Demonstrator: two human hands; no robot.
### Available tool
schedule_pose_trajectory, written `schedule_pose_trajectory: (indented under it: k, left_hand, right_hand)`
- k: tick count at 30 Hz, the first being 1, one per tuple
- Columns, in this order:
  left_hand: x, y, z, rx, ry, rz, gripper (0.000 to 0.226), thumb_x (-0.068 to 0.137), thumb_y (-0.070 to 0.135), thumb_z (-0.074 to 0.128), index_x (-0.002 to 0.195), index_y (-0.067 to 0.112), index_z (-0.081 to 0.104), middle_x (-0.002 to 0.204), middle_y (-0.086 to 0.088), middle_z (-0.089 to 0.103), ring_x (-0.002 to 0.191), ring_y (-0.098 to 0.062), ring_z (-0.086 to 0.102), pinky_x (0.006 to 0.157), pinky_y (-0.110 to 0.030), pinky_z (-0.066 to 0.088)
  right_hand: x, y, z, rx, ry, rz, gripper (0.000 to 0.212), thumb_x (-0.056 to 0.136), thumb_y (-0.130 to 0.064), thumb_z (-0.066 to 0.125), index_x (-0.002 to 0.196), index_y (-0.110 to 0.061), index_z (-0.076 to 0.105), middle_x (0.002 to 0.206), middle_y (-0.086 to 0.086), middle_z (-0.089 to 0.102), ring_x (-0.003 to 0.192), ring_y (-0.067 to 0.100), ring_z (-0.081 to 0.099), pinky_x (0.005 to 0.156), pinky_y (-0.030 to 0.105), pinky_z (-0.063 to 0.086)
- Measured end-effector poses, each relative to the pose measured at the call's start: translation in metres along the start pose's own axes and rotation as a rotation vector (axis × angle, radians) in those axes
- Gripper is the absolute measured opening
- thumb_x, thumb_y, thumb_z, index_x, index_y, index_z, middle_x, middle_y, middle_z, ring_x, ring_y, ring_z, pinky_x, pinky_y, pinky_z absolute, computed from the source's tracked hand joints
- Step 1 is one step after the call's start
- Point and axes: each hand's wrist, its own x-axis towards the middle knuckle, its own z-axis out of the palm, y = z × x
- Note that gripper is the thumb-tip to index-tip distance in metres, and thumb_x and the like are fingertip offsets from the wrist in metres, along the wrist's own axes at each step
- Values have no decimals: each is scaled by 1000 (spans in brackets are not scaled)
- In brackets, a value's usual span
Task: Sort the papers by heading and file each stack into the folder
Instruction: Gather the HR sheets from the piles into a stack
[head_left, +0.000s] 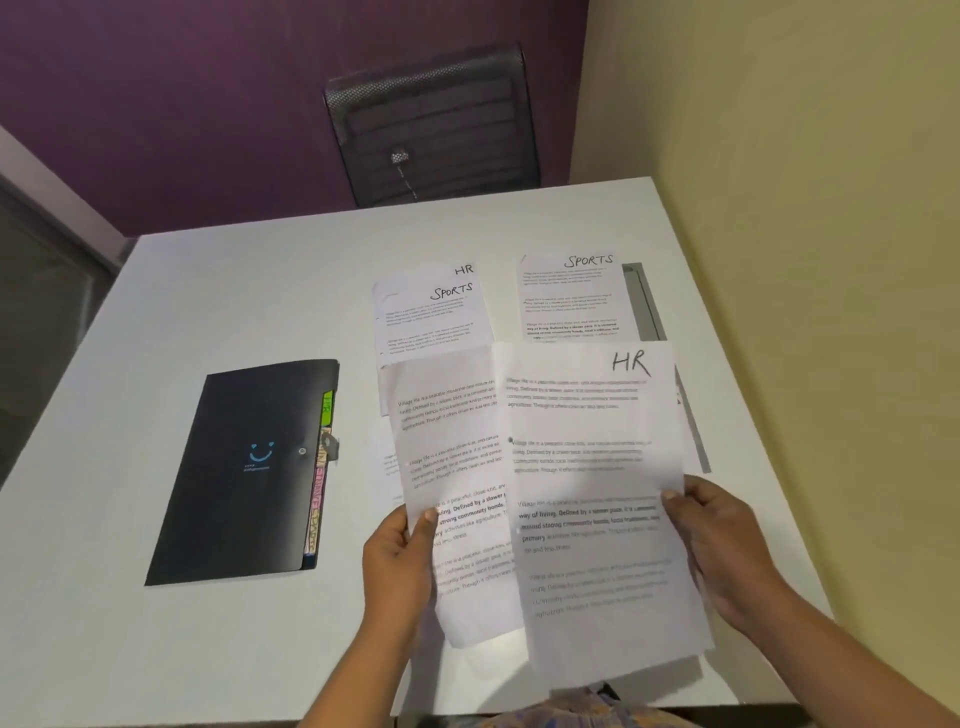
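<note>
VIEW: head, one wide-angle camera | POSITION: above the table's (249, 291) near edge | FACING: forward and steeply down toward the table's far edge, chair (436, 119) beyond it | RANGE: near; left hand (400, 561), right hand (727, 551) at near edge

Two bare forearms reach in from the lower edge, hands held apart at about the same height. The left hand (400, 561) pinches a sheet (457, 467) by its left edge, thumb on top. The right hand (727, 551) pinches the HR sheet (587, 493) by its right edge, thumb likewise on top.
</note>
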Motion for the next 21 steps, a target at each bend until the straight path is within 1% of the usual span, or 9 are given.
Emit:
schedule_pose_trajectory:
  k: [2, 4, 6, 9, 12, 14, 18, 19, 21]
  left_hand:
    - [1, 5, 1, -43, -98, -17, 20, 98, 12, 57, 113, 11, 70, 104, -7, 76, 96, -27, 73, 82, -41, 60]
    - [2, 13, 0, -62, -182, -47, 22, 98, 15, 56, 115, 11, 69, 105, -10, 76, 97, -29, 73, 84, -45, 59]
    - [5, 20, -5, -19, -223, -71, 24, 99, 25, 55, 108, 11, 71, 98, -12, 77, 87, -25, 74, 72, -35, 61]
    - [14, 28, -17, 64, -224, -68, 40, 101, 41, 44, 96, 12, 72, 87, -6, 77, 70, -12, 72, 55, -18, 54]
    - [22, 39, -28, -11, -306, -54, 27, 99, 26, 53, 106, 6, 69, 95, -10, 77, 80, -18, 75, 58, -21, 55]
    - [27, 44, -36, -29, -361, -35, 19, 98, 12, 56, 111, 5, 68, 100, -11, 77, 87, -25, 75, 62, -26, 58]
    - [36, 50, -47, -32, -445, 39, 20, 98, 6, 54, 108, 8, 71, 101, -10, 77, 92, -27, 74, 69, -29, 59]
    - [38, 53, -48, -24, -449, 77, 20, 97, 6, 54, 105, 9, 72, 99, -8, 77, 91, -24, 74, 69, -27, 58]
    - [42, 57, -48, 19, -424, 175, 20, 96, 5, 57, 96, 14, 75, 94, -5, 78, 87, -18, 74, 69, -23, 57]
  right_hand:
    - [-3, 0, 22, -56, -84, 28, 16, 98, -17, 58, 105, -10, 70, 96, 9, 78, 86, 28, 75, 74, 37, 59]
    - [-5, 2, 42, -79, -143, 73, 19, 97, -20, 61, 108, -8, 70, 98, 8, 78, 89, 27, 75, 82, 41, 59]
    - [-7, 5, 59, -99, -156, 87, 19, 95, -16, 63, 110, -6, 70, 99, 8, 78, 90, 25, 76, 84, 41, 60]
    - [-13, 8, 78, -75, -118, 55, 20, 93, -4, 63, 111, -2, 69, 98, 10, 78, 87, 26, 76, 71, 31, 62]
    - [-21, 5, 92, -71, -104, 36, 18, 93, 4, 59, 107, -3, 68, 96, 12, 77, 81, 22, 76, 60, 24, 59]
    - [-23, 3, 99, -77, -101, 19, 20, 93, 7, 58, 105, -6, 68, 95, 9, 78, 79, 20, 76, 58, 23, 59]
    - [-22, 1, 110, -149, -107, -93, 20, 89, -1, 67, 106, -10, 72, 101, 7, 78, 90, 26, 75, 77, 41, 61]
    - [-23, -1, 113, -139, -102, -120, 18, 88, -3, 69, 104, -10, 73, 98, 6, 78, 91, 27, 75, 76, 40, 61]
    - [-24, -10, 119, -101, -72, -193, 16, 85, -6, 73, 100, -9, 74, 93, 5, 79, 87, 26, 75, 67, 30, 59]
